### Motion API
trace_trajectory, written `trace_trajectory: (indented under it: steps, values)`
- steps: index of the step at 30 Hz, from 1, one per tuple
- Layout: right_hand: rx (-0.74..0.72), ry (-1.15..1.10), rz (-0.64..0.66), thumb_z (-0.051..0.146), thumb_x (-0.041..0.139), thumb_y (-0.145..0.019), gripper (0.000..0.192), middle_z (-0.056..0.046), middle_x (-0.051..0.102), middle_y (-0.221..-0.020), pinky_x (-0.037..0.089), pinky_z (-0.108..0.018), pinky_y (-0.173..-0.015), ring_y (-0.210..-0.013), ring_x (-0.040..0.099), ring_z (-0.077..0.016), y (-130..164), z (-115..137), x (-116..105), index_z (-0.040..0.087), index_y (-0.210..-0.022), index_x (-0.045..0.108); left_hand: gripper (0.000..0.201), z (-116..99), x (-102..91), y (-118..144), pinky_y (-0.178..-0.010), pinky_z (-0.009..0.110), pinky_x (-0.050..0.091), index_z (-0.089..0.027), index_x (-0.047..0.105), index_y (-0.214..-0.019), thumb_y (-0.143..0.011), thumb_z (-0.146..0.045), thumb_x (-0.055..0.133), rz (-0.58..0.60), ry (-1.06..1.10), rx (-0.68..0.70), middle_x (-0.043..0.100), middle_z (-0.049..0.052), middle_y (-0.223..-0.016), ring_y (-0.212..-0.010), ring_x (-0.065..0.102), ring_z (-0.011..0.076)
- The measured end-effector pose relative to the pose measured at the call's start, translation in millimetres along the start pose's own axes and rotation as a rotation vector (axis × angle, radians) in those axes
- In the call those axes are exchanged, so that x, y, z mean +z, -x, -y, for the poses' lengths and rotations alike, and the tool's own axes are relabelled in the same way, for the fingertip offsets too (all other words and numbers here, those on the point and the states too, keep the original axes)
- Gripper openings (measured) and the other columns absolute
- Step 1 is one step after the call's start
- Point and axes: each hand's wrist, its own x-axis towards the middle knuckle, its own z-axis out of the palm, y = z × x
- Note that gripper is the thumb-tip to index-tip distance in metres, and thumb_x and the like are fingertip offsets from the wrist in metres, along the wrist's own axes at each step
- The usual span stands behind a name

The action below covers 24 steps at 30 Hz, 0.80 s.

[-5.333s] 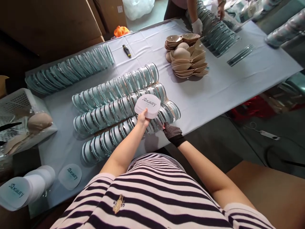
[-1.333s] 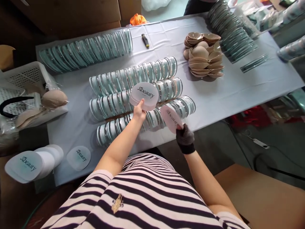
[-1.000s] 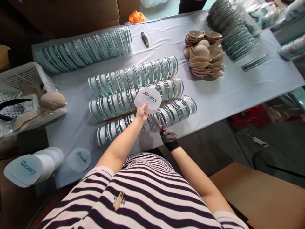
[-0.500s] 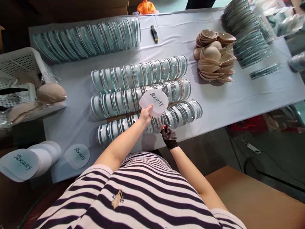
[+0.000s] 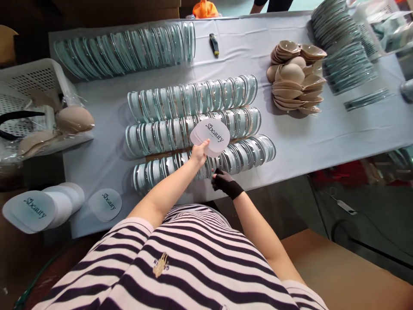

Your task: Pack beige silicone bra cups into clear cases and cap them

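Note:
My left hand (image 5: 200,154) pinches the lower edge of a frosted, rounded plastic piece (image 5: 211,131) printed with "beauty", thumb on top. It is held over the middle and front rows of clear plastic cases. My right hand (image 5: 226,183), in a black glove with bare fingertips, is at the near side of the front row of clear cases (image 5: 250,153). Its fingers are curled, and I cannot make out what is in them. Behind lie the middle row (image 5: 151,140) and another row of clear cases (image 5: 193,101).
More clear cases (image 5: 125,49) line the table's back left. Beige cups (image 5: 290,75) are piled at right, beside stacked clear cases (image 5: 348,64). A cutter (image 5: 214,45) lies at the back. Left are a white basket (image 5: 54,73), printed frosted pieces (image 5: 29,211) and a single one (image 5: 105,204).
My right hand has shifted slightly left, its fingers now more curled. My left hand keeps its hold on the printed frosted plastic piece. The whole view has shifted slightly.

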Motion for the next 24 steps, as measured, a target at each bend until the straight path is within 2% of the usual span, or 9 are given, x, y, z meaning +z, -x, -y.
trace_trajectory:
  steps: [3,5,8,11,14,17,20,22,24]
  values:
    - [0.037,0.008,0.047,0.031,0.049,-0.095,0.027,-0.002,0.067,-0.062,0.049,-0.025,-0.058,-0.054,0.06,-0.0141,-3.3,2.0,-19.4,0.016,-0.096,0.072,0.038,2.2,2.2,-1.4,-0.109,0.038,0.048,-0.015,0.069,-0.119,-0.082,-0.003,0.068,-0.009,-0.019,0.039,0.076,0.007,-0.111,-0.117,0.066,0.0211]
    - [0.051,0.036,-0.178,0.035,0.047,-0.095,0.031,-0.007,0.072,-0.079,0.053,-0.029,-0.069,-0.07,0.066,-0.0175,-14.2,5.8,-36.4,0.015,-0.098,0.071,0.038,3.1,3.2,2.2,-0.11,0.038,0.047,-0.016,0.069,-0.118,-0.082,-0.003,0.068,-0.008,-0.024,0.06,0.076,0.006,-0.11,-0.117,0.066,0.0208]
    - [-0.024,0.011,-0.527,0.038,0.041,-0.095,0.045,-0.016,0.066,-0.125,0.051,-0.037,-0.096,-0.111,0.063,-0.0228,-34.5,15.4,-60.3,0.013,-0.128,0.059,0.038,4.6,0.3,18.0,-0.109,0.038,0.046,-0.016,0.071,-0.114,-0.078,-0.003,0.072,0.041,-0.043,0.076,0.077,0.007,-0.109,-0.116,0.067,0.0218]
    - [-0.14,0.087,-0.527,0.038,0.047,-0.091,0.06,-0.02,0.052,-0.144,0.041,-0.045,-0.11,-0.132,0.049,-0.0278,-37.9,31.1,-67.4,0.009,-0.144,0.045,0.043,7.4,-9.4,38.2,-0.108,0.04,0.047,-0.016,0.07,-0.114,-0.073,-0.004,0.076,0.076,-0.065,0.079,0.077,0.007,-0.107,-0.114,0.068,0.0233]
    - [-0.295,0.277,-0.521,0.038,0.051,-0.089,0.066,-0.02,0.043,-0.151,0.034,-0.051,-0.116,-0.142,0.036,-0.0323,-22.0,50.4,-52.1,0.009,-0.148,0.04,0.04,10.7,-20.9,51.0,-0.107,0.04,0.049,-0.017,0.071,-0.11,-0.072,-0.007,0.078,0.005,-0.097,0.095,0.078,0.005,-0.1,-0.11,0.069,0.023]
    - [-0.352,0.294,-0.517,0.038,0.05,-0.089,0.059,-0.02,0.05,-0.144,0.038,-0.051,-0.112,-0.138,0.041,-0.0327,-11.6,64.1,-30.9,0.011,-0.142,0.047,0.034,10.9,-28.3,56.5,-0.108,0.04,0.048,-0.017,0.072,-0.103,-0.071,-0.006,0.078,-0.054,-0.094,0.092,0.078,0.006,-0.099,-0.112,0.069,0.0234]
    - [-0.216,0.108,-0.546,0.039,0.044,-0.091,0.041,-0.016,0.069,-0.107,0.052,-0.043,-0.091,-0.103,0.063,-0.0277,-13.2,64.1,-26.0,0.014,-0.118,0.063,0.031,4.0,-30.8,59.6,-0.109,0.041,0.047,-0.017,0.073,-0.101,-0.073,-0.004,0.077,-0.04,-0.073,0.063,0.077,0.008,-0.103,-0.115,0.068,0.025]
    - [-0.098,0.001,-0.684,0.042,0.039,-0.094,0.039,-0.012,0.07,-0.089,0.054,-0.039,-0.079,-0.083,0.064,-0.0242,-6.9,55.1,-34.6,0.016,-0.105,0.066,0.03,-5.5,-31.2,59.1,-0.108,0.042,0.048,-0.018,0.072,-0.104,-0.077,-0.006,0.075,-0.01,-0.053,0.042,0.077,0.008,-0.107,-0.116,0.067,0.0252]
    - [-0.034,0.009,-0.859,0.046,0.038,-0.096,0.041,-0.012,0.069,-0.086,0.053,-0.038,-0.075,-0.08,0.064,-0.024,14.0,41.1,-45.5,0.016,-0.101,0.065,0.029,-18.0,-31.4,54.6,-0.107,0.041,0.05,-0.017,0.071,-0.109,-0.082,-0.007,0.07,-0.02,-0.011,0.038,0.076,0.007,-0.11,-0.118,0.066,0.024]
